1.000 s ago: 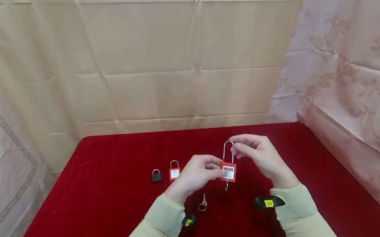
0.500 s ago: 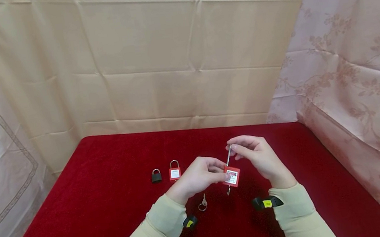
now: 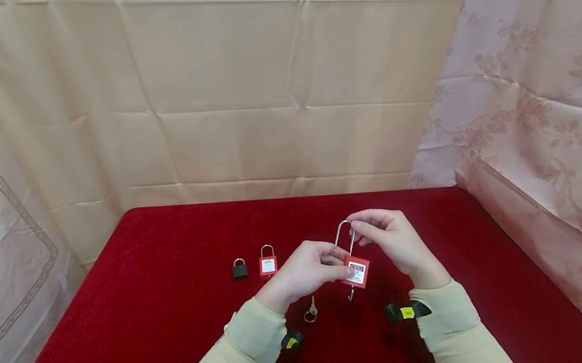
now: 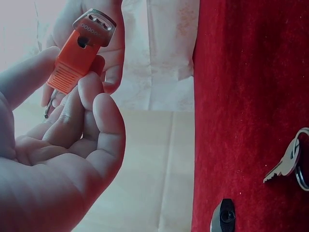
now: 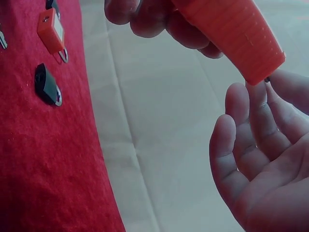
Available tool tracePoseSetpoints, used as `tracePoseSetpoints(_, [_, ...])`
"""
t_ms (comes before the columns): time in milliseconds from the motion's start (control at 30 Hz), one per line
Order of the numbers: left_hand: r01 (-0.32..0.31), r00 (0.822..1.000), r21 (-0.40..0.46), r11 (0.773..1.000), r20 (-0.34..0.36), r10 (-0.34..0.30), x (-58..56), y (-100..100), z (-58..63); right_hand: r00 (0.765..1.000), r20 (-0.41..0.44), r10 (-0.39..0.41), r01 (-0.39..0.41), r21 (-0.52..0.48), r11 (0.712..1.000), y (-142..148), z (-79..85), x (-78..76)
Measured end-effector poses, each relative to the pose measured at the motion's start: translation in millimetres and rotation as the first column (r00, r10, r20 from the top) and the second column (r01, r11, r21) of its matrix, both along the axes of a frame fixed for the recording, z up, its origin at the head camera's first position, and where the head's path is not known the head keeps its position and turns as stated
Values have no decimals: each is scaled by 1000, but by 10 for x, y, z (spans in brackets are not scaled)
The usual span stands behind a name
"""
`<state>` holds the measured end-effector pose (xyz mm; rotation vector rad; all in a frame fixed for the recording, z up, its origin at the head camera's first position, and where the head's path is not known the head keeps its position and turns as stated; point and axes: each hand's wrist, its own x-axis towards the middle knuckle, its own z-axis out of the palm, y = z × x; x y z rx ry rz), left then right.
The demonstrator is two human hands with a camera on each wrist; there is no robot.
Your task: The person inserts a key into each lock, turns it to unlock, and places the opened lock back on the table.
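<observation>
My left hand (image 3: pixel 308 270) grips the body of a red padlock (image 3: pixel 359 272) with a white label, thumb on its front. A key (image 4: pixel 95 25) sticks out of the padlock's underside. My right hand (image 3: pixel 391 239) pinches the long metal shackle (image 3: pixel 338 234) near its top. One leg of the shackle is out of the body, swung to the left by my left fingers. On the cloth below lies a loose key on a ring (image 3: pixel 312 310). Farther left are a smaller red padlock (image 3: pixel 267 264) and a black padlock (image 3: pixel 239 270), both with their shackles pointing away from me.
Red cloth (image 3: pixel 164 308) covers the table. Behind it hangs a beige curtain (image 3: pixel 235 91), with a flowered curtain (image 3: pixel 552 110) to the right and a white one (image 3: pixel 5 231) to the left. Black straps with yellow labels sit at both wrists.
The padlock body has tilted and dropped slightly. Its shackle has turned edge-on, then around, so that its free leg now points left, outside the body. Things on the cloth have stayed put.
</observation>
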<state>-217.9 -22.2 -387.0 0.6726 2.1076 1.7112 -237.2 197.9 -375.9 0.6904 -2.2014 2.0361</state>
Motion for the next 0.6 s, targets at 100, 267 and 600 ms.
tracePoseSetpoints(100, [4, 1000, 5, 1000, -2, -4, 0, 0, 0, 1000, 3, -1, 1, 5, 1000, -1, 2, 3])
tracePoseSetpoints(267, [6, 1000, 8, 1000, -3, -6, 10, -4, 7, 1000, 14, -11, 11, 13, 1000, -10, 14, 14])
tracePoseSetpoints(600, [-9, 1000, -9, 1000, -11, 9, -1, -23, 6, 1000, 18, -12, 11, 6, 1000, 6, 17, 11])
